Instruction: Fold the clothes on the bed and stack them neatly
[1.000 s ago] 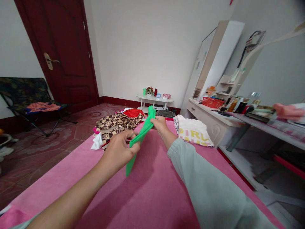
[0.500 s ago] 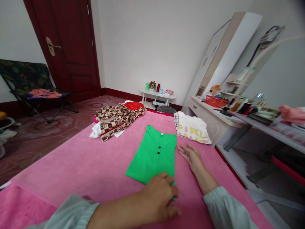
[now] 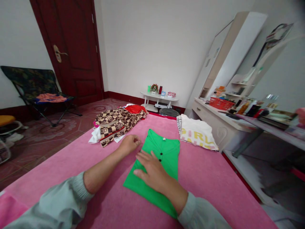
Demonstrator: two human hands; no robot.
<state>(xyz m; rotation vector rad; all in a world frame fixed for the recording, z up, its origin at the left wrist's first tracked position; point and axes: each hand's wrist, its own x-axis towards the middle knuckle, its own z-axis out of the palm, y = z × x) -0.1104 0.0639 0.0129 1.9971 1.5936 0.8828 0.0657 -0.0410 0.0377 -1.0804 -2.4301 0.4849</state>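
A green shirt with dark buttons lies folded lengthwise on the pink bed cover. My right hand rests flat on the middle of the shirt, fingers spread. My left hand is at the shirt's upper left edge, near the collar, with its fingers curled closed; whether it pinches the cloth is hidden.
A brown checked garment pile with a red piece lies at the bed's far left. A folded white printed shirt lies at the far right. A white dresser with bottles stands right, a folding chair and door left.
A second ago both hands held the green shirt up in the air. It now lies flat on the bed; my right hand moved onto it and my left hand went to its upper left edge.
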